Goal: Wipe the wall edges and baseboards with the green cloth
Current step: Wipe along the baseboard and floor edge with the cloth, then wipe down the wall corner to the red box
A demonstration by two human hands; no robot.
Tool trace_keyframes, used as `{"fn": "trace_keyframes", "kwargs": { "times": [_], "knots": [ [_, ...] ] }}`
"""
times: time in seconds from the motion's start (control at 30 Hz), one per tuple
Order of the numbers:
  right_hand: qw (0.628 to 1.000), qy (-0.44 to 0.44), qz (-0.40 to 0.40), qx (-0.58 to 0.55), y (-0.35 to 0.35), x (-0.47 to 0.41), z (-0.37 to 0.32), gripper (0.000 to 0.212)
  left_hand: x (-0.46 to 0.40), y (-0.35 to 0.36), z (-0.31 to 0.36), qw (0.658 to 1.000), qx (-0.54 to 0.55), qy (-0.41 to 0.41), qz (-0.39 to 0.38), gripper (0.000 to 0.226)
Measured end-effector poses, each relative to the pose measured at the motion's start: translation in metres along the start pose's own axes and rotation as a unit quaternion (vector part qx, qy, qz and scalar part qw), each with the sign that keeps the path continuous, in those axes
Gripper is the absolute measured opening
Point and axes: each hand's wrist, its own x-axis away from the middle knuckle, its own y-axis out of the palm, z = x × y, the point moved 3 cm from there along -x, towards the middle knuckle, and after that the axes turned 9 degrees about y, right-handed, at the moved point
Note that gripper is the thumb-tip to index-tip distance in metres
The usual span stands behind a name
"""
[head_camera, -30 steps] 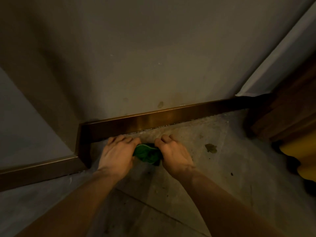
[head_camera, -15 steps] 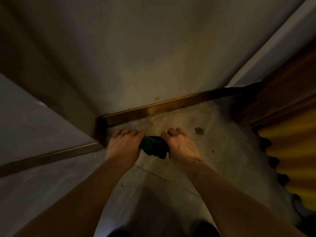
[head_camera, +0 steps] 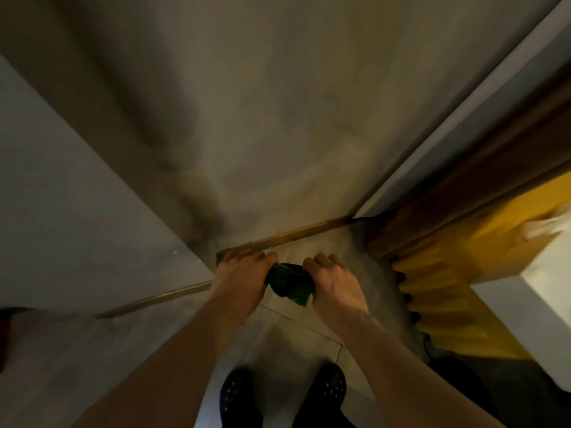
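A bunched green cloth [head_camera: 289,283] hangs between my two hands, above the floor. My left hand [head_camera: 242,278] grips its left end and my right hand [head_camera: 335,281] grips its right end, knuckles up. Just beyond my hands runs a brown baseboard [head_camera: 296,234] along the foot of the grey wall [head_camera: 278,134]. The baseboard turns at an outer corner near my left hand, and a second stretch [head_camera: 154,299] continues to the left under another wall face. Most of the cloth is hidden inside my fists.
A brown wooden door frame [head_camera: 457,199] and a yellow ribbed panel [head_camera: 438,301] stand at the right. My two dark shoes [head_camera: 238,396] rest on the tiled floor [head_camera: 293,335] below my arms. A dark red object [head_camera: 4,335] shows at the left edge.
The view has pulled up and away from the floor, so the baseboard looks smaller and my shoes have come into sight. Both hands have kept hold of the green cloth and lifted it.
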Motion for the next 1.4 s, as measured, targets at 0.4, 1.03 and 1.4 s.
{"fn": "trace_keyframes", "kwargs": {
  "times": [0.4, 1.03, 1.4],
  "knots": [
    [0.995, 0.027, 0.1, 0.012, -0.225, 0.082, -0.089, 0.025, 0.052, -0.23, 0.084, 0.995, -0.028, 0.052, 0.076, 0.019],
    [0.977, -0.076, 0.197, 0.038, -0.401, 0.145, -0.097, 0.036, 0.087, -0.374, 0.195, 0.972, -0.099, 0.021, 0.214, 0.027],
    [0.955, -0.191, 0.223, 0.033, -0.422, 0.158, -0.14, 0.036, 0.154, -0.411, 0.205, 0.953, -0.167, -0.084, 0.238, 0.027]
  ]
}}
